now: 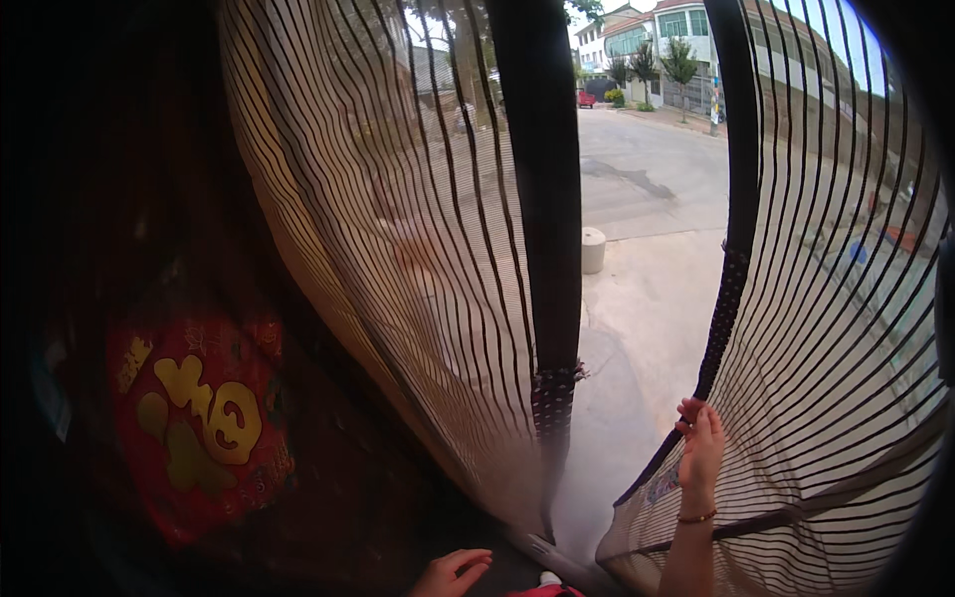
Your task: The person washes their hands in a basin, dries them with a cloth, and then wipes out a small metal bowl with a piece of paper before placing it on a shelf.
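Observation:
A striped mesh door curtain hangs before me in two panels, parted along the middle. My right hand (701, 451), with a beaded bracelet at the wrist, is raised against the dark edge of the right mesh panel (791, 358). Its fingers are extended at the edge, which bows out to the right. The left mesh panel (448, 283) hangs with a broad dark border strip (539, 186) and a dotted fabric patch low on it. At the bottom of the view, my left hand (456, 571) is empty, thumb apart from the fingers, below the left panel.
On the dark door leaf (336, 477) at left is a red sheet (201, 425) with a gold character. Beyond the gap lie pale concrete paving (649, 298) and a whitish cylinder (593, 251). A threshold (552, 556) and a white shoe tip (550, 578) show below.

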`<state>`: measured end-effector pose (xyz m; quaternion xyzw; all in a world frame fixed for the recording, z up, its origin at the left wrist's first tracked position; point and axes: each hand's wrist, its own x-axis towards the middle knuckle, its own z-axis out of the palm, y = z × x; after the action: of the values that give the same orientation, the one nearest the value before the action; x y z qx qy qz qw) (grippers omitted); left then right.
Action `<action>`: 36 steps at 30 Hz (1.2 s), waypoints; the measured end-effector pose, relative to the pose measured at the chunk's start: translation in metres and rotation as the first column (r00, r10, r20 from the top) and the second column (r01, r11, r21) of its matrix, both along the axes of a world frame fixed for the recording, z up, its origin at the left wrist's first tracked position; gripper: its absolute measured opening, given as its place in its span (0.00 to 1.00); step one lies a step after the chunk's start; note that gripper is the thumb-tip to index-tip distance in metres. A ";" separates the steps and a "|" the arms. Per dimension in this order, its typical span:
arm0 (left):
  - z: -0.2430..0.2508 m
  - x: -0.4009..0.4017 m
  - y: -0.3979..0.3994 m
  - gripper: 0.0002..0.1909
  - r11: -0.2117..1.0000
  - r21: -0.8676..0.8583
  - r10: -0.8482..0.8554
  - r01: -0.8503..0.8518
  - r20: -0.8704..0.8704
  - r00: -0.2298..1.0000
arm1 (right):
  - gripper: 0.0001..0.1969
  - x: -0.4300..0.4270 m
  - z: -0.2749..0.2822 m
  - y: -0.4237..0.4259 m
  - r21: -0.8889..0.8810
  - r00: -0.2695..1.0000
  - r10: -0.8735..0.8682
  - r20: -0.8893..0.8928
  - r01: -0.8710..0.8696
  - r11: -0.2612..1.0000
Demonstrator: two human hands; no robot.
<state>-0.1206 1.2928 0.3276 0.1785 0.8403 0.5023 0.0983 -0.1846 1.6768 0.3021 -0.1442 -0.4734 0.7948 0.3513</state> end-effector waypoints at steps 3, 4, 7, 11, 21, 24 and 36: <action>-0.004 -0.003 -0.008 0.11 1.000 -0.020 0.006 -0.006 -0.005 1.000 | 0.11 -0.005 0.007 -0.008 0.029 1.000 -0.008 -0.014 0.009 1.000; -0.006 -0.008 -0.011 0.11 1.000 -0.024 0.001 -0.001 -0.001 1.000 | 0.11 -0.008 0.007 -0.009 0.055 0.999 -0.022 -0.036 0.024 0.998; -0.014 -0.025 -0.022 0.11 0.999 -0.005 -0.043 0.044 0.048 0.998 | 0.11 -0.014 0.008 -0.008 0.047 0.990 -0.095 -0.108 0.100 0.994; -0.021 -0.050 -0.032 0.11 0.995 -0.036 -0.097 0.097 0.009 0.995 | 0.13 -0.014 0.006 -0.013 0.147 0.978 -0.150 -0.144 0.171 0.974; -0.026 -0.056 -0.022 0.10 0.967 -0.063 -0.248 0.248 0.004 0.969 | 0.14 -0.015 0.008 -0.023 0.210 0.981 -0.138 -0.137 0.165 0.964; -0.026 -0.051 -0.026 0.10 0.968 -0.076 -0.240 0.238 -0.029 0.970 | 0.13 -0.017 0.002 -0.019 0.157 0.983 -0.134 -0.124 0.153 0.976; -0.021 -0.020 -0.064 0.13 0.987 -0.078 -0.139 0.143 0.054 0.989 | 0.11 -0.019 0.000 -0.020 0.150 0.970 -0.225 -0.094 0.237 0.960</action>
<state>-0.1404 1.2290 0.3064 0.2213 0.8428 0.4633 0.1611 -0.2031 1.6572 0.3025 -0.1395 -0.5019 0.7127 0.4698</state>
